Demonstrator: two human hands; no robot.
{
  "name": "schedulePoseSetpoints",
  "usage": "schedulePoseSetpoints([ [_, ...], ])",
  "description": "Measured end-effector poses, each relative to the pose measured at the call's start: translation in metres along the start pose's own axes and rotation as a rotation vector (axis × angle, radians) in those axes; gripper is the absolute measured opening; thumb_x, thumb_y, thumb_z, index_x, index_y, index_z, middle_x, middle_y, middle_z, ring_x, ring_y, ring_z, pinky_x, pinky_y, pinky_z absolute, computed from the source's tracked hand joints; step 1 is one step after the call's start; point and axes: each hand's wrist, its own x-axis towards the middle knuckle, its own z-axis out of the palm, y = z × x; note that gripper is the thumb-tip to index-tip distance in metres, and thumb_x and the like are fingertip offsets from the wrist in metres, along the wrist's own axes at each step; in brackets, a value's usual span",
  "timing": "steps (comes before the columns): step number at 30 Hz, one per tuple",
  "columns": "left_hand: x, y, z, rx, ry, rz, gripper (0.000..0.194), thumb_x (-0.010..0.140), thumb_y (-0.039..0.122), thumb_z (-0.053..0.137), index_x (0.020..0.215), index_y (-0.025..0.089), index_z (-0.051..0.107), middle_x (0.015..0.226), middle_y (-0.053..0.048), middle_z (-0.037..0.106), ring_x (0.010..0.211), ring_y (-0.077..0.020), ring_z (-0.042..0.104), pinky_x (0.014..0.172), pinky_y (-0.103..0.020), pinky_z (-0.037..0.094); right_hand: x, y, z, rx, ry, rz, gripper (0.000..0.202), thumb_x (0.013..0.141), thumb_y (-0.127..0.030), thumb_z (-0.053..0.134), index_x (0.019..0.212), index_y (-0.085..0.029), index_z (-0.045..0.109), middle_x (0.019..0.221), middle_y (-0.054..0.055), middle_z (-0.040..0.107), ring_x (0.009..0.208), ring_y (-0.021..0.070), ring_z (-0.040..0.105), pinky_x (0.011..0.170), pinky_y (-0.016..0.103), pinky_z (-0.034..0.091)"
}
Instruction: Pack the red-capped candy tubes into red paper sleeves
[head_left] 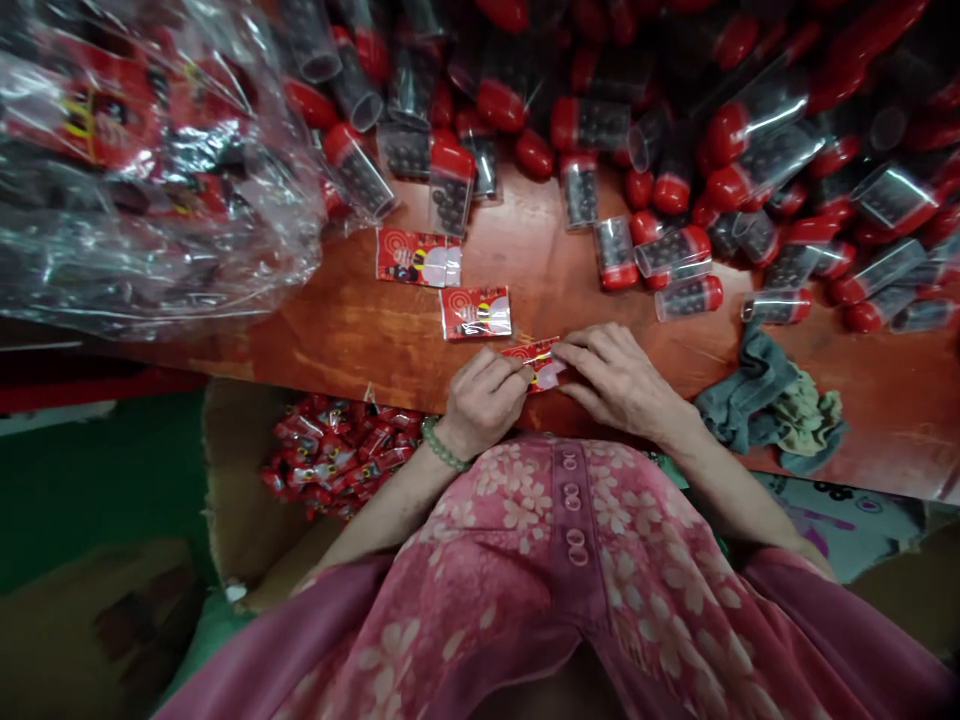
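Observation:
Near the table's front edge, a small red printed plastic sleeve (541, 372) lies between my two hands. My left hand (489, 398), with a green bead bracelet at its wrist, is closed on the sleeve's left end. From the other side my right hand (611, 375) pinches the right end with thumb and fingers. Just beyond them rests a second red sleeve (475, 313), flat on the wood. Farther back and to the left lies another red sleeve (417, 257), its right end clear and see-through. Whether the held sleeve has anything inside, I cannot tell.
Across the back of the wooden table (352, 345) are piled many clear tubes (450, 185) with red caps and dark balls inside. A large clear plastic bag (157, 170) of red sleeves covers the left. Crumpled cloths (772, 400) lie right. Below, a cardboard box (236, 480) holds red packets (345, 450).

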Motion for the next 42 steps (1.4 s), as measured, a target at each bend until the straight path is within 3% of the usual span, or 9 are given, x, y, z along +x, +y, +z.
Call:
schedulePoseSetpoints([
  [4, 0.002, 0.004, -0.002, 0.000, -0.038, 0.006, 0.003, 0.094, 0.015, 0.065, 0.093, 0.015, 0.068, 0.085, -0.006, 0.075, 0.073, -0.0151, 0.061, 0.068, -0.027, 0.052, 0.002, 0.005, 0.016, -0.096, 0.070, -0.037, 0.020, 0.104, -0.021, 0.051, 0.098, -0.018, 0.070, 0.099, 0.009, 0.072, 0.091, 0.0235, 0.053, 0.077, 0.039, 0.039],
  [8, 0.005, 0.015, -0.013, -0.023, -0.179, -0.033, 0.014, 0.098, 0.027, 0.064, 0.105, 0.016, 0.071, 0.095, -0.007, 0.076, 0.081, -0.0163, 0.066, 0.075, -0.029, 0.056, 0.002, 0.011, 0.024, -0.161, 0.083, -0.110, 0.024, 0.104, -0.018, 0.048, 0.098, -0.018, 0.070, 0.099, 0.008, 0.072, 0.092, 0.0228, 0.050, 0.079, 0.039, 0.036],
  [13, 0.012, 0.028, -0.030, -0.023, -0.344, -0.195, 0.024, 0.103, 0.024, 0.052, 0.110, 0.014, 0.072, 0.103, -0.010, 0.077, 0.089, -0.0186, 0.069, 0.083, -0.034, 0.058, 0.001, 0.011, 0.021, -0.179, 0.035, -0.095, 0.029, 0.105, -0.014, 0.043, 0.098, -0.018, 0.071, 0.100, 0.009, 0.071, 0.090, 0.0228, 0.049, 0.079, 0.039, 0.034],
  [18, 0.011, 0.024, -0.043, -0.025, -0.265, -0.226, 0.015, 0.098, 0.024, 0.063, 0.090, 0.015, 0.072, 0.082, -0.004, 0.075, 0.074, -0.0149, 0.065, 0.070, -0.028, 0.053, -0.001, 0.011, 0.018, -0.240, 0.097, -0.035, 0.030, 0.104, -0.012, 0.042, 0.101, -0.016, 0.071, 0.095, 0.011, 0.070, 0.085, 0.0241, 0.049, 0.076, 0.040, 0.035],
  [21, 0.009, 0.023, -0.048, -0.005, -0.187, -0.243, 0.016, 0.094, 0.023, 0.070, 0.079, 0.017, 0.069, 0.071, -0.001, 0.072, 0.065, -0.0136, 0.061, 0.063, -0.027, 0.049, 0.001, 0.004, 0.012, -0.253, 0.019, -0.023, 0.028, 0.102, -0.010, 0.044, 0.103, -0.014, 0.072, 0.097, 0.013, 0.070, 0.086, 0.0250, 0.051, 0.077, 0.040, 0.039],
  [27, 0.010, 0.026, -0.047, -0.078, -0.132, -0.216, 0.007, 0.092, 0.018, 0.071, 0.085, 0.017, 0.070, 0.074, -0.001, 0.074, 0.066, -0.0124, 0.062, 0.066, -0.025, 0.051, 0.003, -0.012, -0.020, -0.113, -0.145, 0.028, 0.036, 0.099, -0.007, 0.046, 0.133, -0.009, 0.060, 0.121, 0.017, 0.070, 0.102, 0.0267, 0.058, 0.089, 0.043, 0.049],
  [33, 0.000, 0.028, -0.039, -0.120, -0.249, -0.212, 0.016, 0.099, 0.018, 0.059, 0.102, 0.014, 0.074, 0.089, -0.006, 0.073, 0.078, -0.0135, 0.067, 0.073, -0.024, 0.058, 0.004, 0.027, -0.062, -0.139, 0.184, 0.149, 0.028, 0.099, -0.015, 0.054, 0.126, -0.016, 0.062, 0.119, 0.015, 0.069, 0.105, 0.0269, 0.060, 0.095, 0.047, 0.053],
  [39, 0.003, 0.034, -0.046, -0.125, -0.357, -0.266, 0.022, 0.102, 0.020, 0.054, 0.106, 0.011, 0.074, 0.093, -0.008, 0.071, 0.079, -0.0148, 0.067, 0.073, -0.025, 0.058, 0.027, 0.069, -0.067, -0.395, 0.019, 0.285, 0.038, 0.100, -0.031, 0.060, 0.134, -0.015, 0.062, 0.124, 0.020, 0.063, 0.109, 0.0351, 0.056, 0.089, 0.053, 0.050],
  [42, 0.002, 0.030, -0.046, -0.145, -0.352, -0.303, 0.022, 0.101, 0.022, 0.056, 0.096, 0.013, 0.076, 0.088, -0.007, 0.073, 0.077, -0.0156, 0.067, 0.070, -0.026, 0.055, 0.031, 0.076, -0.063, -0.259, 0.116, 0.257, 0.035, 0.106, -0.041, 0.050, 0.125, -0.018, 0.068, 0.112, 0.016, 0.067, 0.107, 0.0292, 0.056, 0.096, 0.048, 0.046],
])
